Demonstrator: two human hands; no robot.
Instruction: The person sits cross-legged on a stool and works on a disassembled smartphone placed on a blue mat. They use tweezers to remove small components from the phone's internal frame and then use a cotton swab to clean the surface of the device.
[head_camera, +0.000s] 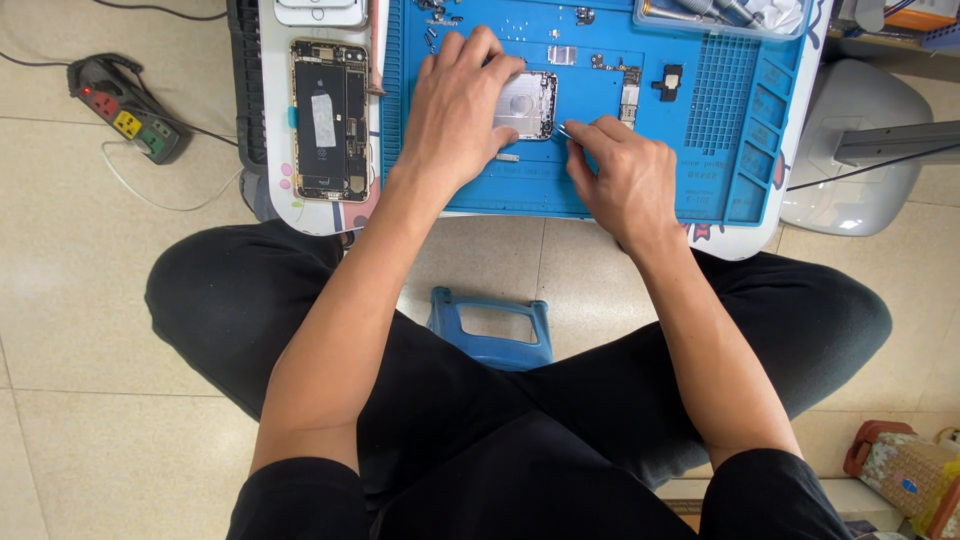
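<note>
The left hand lies flat on a silver phone housing on the blue repair mat, fingers spread wide. The right hand pinches thin tweezers at the housing's edge. A clear tray holds tools.

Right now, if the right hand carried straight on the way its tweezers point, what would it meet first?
The right hand aims thin tweezers up and left. Their tip is already at the edge of the silver phone housing that the left hand presses down; contact is unclear.
</note>
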